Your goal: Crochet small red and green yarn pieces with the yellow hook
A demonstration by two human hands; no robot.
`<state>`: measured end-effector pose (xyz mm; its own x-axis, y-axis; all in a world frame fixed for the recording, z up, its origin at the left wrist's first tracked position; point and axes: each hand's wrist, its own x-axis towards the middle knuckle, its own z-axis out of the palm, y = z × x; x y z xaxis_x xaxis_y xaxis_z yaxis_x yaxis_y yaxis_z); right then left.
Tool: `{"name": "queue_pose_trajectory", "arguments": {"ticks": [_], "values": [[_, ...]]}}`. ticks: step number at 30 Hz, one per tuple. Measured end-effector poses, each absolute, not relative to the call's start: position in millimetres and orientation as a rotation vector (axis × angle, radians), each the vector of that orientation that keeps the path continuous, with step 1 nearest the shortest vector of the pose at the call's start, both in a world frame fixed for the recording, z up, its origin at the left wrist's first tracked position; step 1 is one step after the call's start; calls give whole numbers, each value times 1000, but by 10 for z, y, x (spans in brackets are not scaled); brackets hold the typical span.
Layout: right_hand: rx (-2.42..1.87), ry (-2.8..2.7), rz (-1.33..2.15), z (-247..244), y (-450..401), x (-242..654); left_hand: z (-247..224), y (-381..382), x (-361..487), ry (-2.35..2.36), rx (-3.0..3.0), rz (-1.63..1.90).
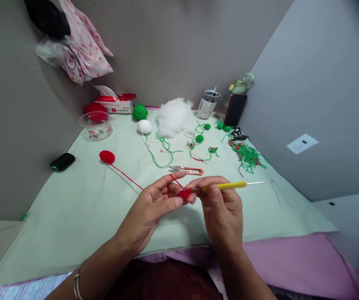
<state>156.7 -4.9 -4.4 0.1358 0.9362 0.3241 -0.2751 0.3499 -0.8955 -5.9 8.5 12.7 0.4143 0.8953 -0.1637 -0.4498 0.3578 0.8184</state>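
My left hand (159,202) pinches a small piece of red crochet (185,193) between thumb and fingers. Red yarn (126,178) runs from a small red ball (107,157) on the left to this hand and loops over its raised index finger. My right hand (225,206) is closed round the yellow handle of a crochet hook (229,186). The hook's thin metal tip reaches left into the red piece, where the fingertips of both hands meet. Just beyond the hands lie orange-handled thread snips (187,170).
White stuffing (175,116) sits at the back, beside green (140,112) and white (144,126) yarn balls. A clear tub (96,129) stands left, a pen jar (207,105) and bottle (232,98) back right. Yarn scraps (248,157) lie right; a black object (63,161) lies left.
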Motion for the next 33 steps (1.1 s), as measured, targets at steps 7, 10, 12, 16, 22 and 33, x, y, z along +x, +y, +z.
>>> {"name": "queue_pose_trajectory", "arguments": {"ticks": [7,10,12,16,22,33], "values": [[-792,-1054,965,-47,-55,1523,115,58,-20,699,678,1067],[-766,-1026,977,-37,-53,1497,122,48,-28,678,669,1082],[-752,-1019,984,-28,-57,1482,126,45,-34,652,673,1083],[-741,-993,1007,-9,-67,1462,127,50,-29,687,653,1112],[-663,-927,1103,16,-62,1420,107,44,2,699,612,1129],[-653,-854,1109,27,-82,1354,66,-4,-8,629,703,1182]]}}
